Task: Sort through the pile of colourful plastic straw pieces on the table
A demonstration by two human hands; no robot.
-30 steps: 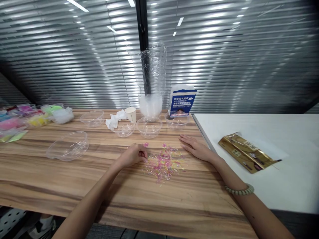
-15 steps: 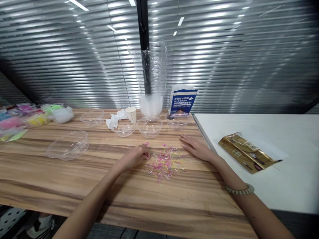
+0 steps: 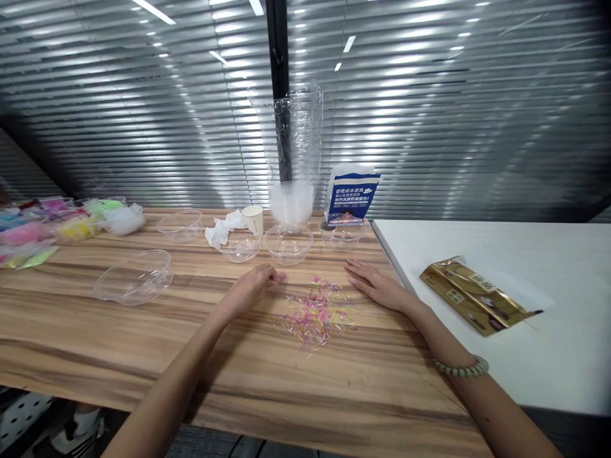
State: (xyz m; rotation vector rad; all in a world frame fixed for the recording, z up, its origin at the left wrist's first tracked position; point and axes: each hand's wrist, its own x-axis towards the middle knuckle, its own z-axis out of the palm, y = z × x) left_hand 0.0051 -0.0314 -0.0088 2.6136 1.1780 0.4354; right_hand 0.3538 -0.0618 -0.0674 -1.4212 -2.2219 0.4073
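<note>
Many small tube-shaped pieces (image 3: 316,315), pink, yellow and clear, lie scattered on the wooden table between my hands. A small separate cluster of pink pieces (image 3: 281,277) sits at the upper left of the pile. My left hand (image 3: 255,287) is right beside that cluster, its fingers pinched together; whatever they hold is hidden or too small to make out. To the right of the pile, my right hand (image 3: 375,284) rests flat on the table with fingers stretched out, holding nothing.
Clear plastic bowls (image 3: 288,251) stand behind the pile, another clear bowl (image 3: 135,280) to the left. Farther back are a paper cup (image 3: 253,219), crumpled tissue (image 3: 218,233), stacked cups in plastic (image 3: 291,203) and a blue-and-white bag (image 3: 353,194). A gold wrapper (image 3: 477,296) lies on the white table.
My left hand has moved up and left from the pile's edge to the small pink cluster. My right hand stays in place. The view has shifted slightly.
</note>
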